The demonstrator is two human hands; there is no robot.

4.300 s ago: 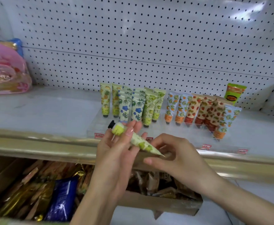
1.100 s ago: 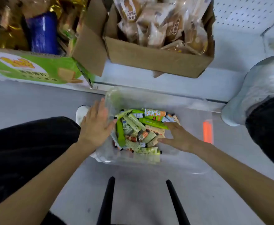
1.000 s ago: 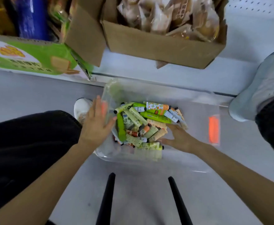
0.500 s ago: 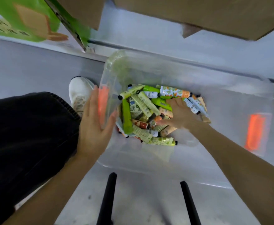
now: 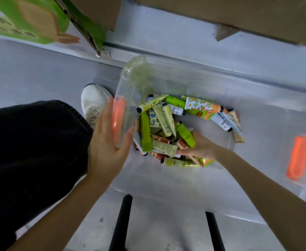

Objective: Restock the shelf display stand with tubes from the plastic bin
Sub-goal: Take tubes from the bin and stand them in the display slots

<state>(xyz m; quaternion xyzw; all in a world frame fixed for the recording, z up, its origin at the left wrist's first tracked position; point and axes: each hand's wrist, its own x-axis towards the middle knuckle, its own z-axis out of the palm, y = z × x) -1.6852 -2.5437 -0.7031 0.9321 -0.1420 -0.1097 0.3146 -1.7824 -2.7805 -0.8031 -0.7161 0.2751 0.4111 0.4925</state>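
Observation:
A clear plastic bin [image 5: 130, 69] stands on the grey floor below me, holding a heap of several tubes [image 5: 159, 116] in green, cream and fruit prints. My left hand [image 5: 105, 147] grips the bin's left wall beside an orange latch [image 5: 118, 116], with the thumb inside and the fingers outside. My right hand [image 5: 201, 147] is down in the bin at the near side of the heap. Its fingers are buried among the tubes under a green tube [image 5: 185, 135], and its thumb lies on a pale one. The display stand is out of view.
A green printed carton [image 5: 22, 20] and a brown cardboard box [image 5: 239, 13] sit on the low shelf above the bin. My white shoe [image 5: 94, 102] and dark trouser leg are left of it. A second orange latch [image 5: 298, 156] marks the bin's right side. Two black bars [image 5: 120, 223] run below.
The view has tipped from the shelf down to the bin. My right hand has slid from the far side of the heap toward its near side. The left hand stays on the wall.

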